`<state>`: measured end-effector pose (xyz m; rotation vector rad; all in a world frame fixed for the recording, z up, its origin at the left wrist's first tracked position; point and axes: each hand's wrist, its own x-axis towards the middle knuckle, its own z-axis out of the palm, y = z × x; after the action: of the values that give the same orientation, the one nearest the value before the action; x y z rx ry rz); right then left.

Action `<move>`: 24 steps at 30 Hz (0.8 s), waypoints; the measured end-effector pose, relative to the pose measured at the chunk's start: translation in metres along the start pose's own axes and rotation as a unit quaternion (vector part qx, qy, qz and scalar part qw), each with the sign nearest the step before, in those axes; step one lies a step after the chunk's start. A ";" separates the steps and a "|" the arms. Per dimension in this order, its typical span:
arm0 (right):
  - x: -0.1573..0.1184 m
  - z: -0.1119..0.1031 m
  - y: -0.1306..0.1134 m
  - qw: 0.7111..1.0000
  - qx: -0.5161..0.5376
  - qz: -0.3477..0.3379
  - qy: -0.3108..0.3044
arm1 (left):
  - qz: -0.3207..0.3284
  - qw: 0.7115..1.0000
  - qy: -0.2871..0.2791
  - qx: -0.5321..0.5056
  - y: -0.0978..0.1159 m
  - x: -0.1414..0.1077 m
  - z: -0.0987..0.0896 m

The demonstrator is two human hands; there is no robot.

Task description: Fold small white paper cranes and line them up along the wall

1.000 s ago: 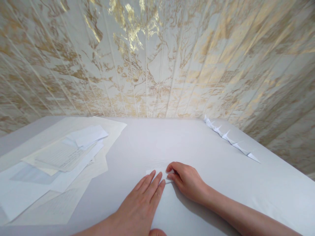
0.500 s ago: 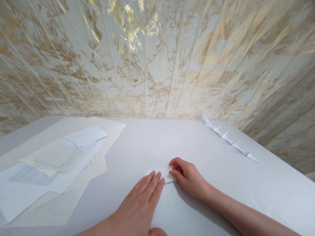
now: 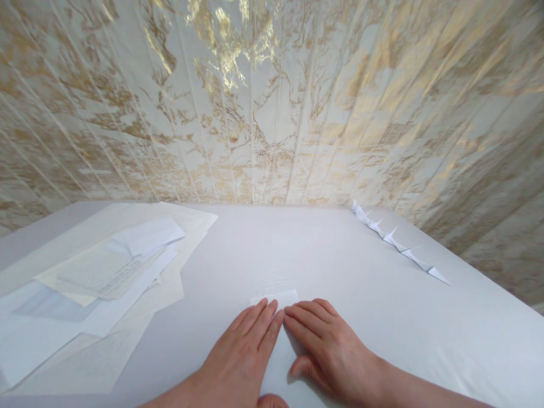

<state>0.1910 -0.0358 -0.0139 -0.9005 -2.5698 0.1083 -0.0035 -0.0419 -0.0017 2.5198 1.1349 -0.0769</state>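
A small folded white paper (image 3: 287,296) lies on the white table near its front, mostly covered by my fingers; only its far edge shows. My left hand (image 3: 245,347) is open and rests flat, its fingertips pressing on the left part of the paper. Beside it, my right hand (image 3: 329,343) also lies flat and open. Its fingertips cover the paper's right part and almost touch the left index finger. The right thumb is held away from the fingers.
Overlapping sheets of paper (image 3: 140,328), some with writing, spread over the left of the table (image 3: 272,243). Along the right edge runs a row of several pointed folded white paper pieces (image 3: 393,241). A gold-patterned pale curtain (image 3: 272,113) stands behind the table.
My right hand has gone from curled fingers at the paper's right end to lying flat across it, closer to me. My left hand has stayed in place.
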 end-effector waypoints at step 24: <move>-0.008 -0.005 0.010 0.999 -0.021 0.015 -0.044 | -0.015 1.000 -0.001 0.001 0.002 0.000 -0.001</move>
<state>0.2044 -0.0329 -0.0139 -0.9714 -2.6483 0.1044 -0.0021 -0.0425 0.0001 2.5039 1.1735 -0.0887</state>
